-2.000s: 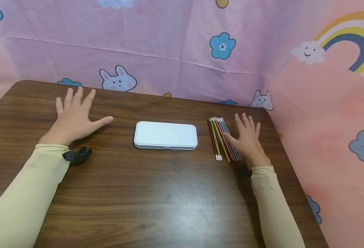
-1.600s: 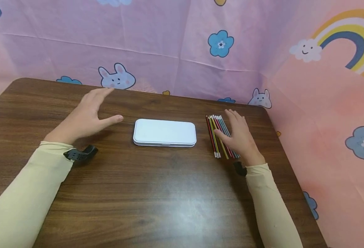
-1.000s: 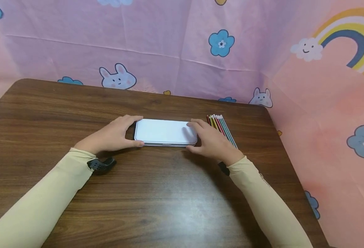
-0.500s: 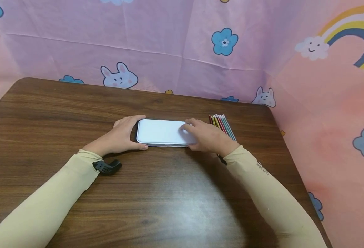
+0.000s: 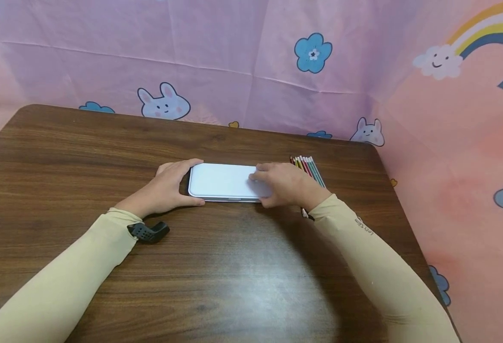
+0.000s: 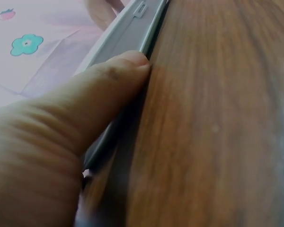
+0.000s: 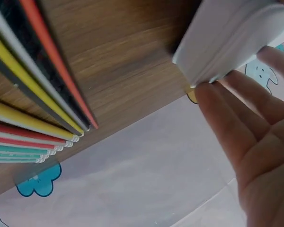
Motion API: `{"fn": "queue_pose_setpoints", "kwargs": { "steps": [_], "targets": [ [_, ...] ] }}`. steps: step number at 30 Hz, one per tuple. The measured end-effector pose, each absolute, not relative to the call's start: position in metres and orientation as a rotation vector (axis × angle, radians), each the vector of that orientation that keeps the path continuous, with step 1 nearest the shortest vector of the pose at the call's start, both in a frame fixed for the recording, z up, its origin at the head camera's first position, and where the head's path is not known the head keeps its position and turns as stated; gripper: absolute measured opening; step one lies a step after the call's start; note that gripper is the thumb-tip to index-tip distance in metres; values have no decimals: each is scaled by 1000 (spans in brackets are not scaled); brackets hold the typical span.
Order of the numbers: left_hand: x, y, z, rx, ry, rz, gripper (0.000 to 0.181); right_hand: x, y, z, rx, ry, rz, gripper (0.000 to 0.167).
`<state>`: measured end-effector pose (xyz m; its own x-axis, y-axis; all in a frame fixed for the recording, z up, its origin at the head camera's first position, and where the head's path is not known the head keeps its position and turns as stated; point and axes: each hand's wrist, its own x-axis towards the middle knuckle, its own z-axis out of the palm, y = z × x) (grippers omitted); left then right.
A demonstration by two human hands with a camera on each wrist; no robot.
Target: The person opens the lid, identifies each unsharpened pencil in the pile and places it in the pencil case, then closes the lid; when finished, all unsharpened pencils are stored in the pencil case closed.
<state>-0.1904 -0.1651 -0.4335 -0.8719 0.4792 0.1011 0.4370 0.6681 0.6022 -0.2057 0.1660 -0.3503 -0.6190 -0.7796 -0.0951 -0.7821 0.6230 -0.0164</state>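
Observation:
A flat white pencil case (image 5: 223, 180), its lid down, lies on the brown table. My left hand (image 5: 165, 188) holds its left end, thumb along the front side and fingers at the back. In the left wrist view the thumb (image 6: 102, 92) presses the case's side (image 6: 128, 35), short of a small clasp. My right hand (image 5: 292, 186) grips the right end, with thumb in front, one finger over the lid and others at the back edge. The right wrist view shows its fingertips (image 7: 227, 111) touching the case's far edge (image 7: 227, 38).
Several coloured pencils (image 5: 309, 166) lie side by side right of the case, partly hidden under my right hand and wrist. Patterned cloth (image 5: 217, 57) hangs behind the table (image 5: 148, 286) and along its right side. A black strap (image 5: 148, 232) is on my left wrist.
Both hands have come in from the sides and taken hold of the pencil case's ends. Over the last half second they have barely moved, and the case stays in place with its lid down.

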Motion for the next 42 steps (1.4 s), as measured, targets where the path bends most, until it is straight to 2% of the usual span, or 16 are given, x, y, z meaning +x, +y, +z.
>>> {"fn": "queue_pose_setpoints", "kwargs": {
  "steps": [13,18,23,31,42],
  "targets": [
    [-188,-164,-427,826,2796,959,97,-214,167,-346,-1391,2668,42,57],
    [-187,-163,-426,825,2776,1007,97,-219,172,-340,-1275,2656,-112,57],
    [-188,-163,-429,768,2775,1015,101,-222,175,-337,-1210,2614,-185,59],
    [-186,-163,-429,668,2768,971,118,-225,183,-340,-1121,2617,-355,55],
    [-183,-163,-425,652,2799,936,110,-231,187,-343,-1194,2604,-462,51]
  ]
}}
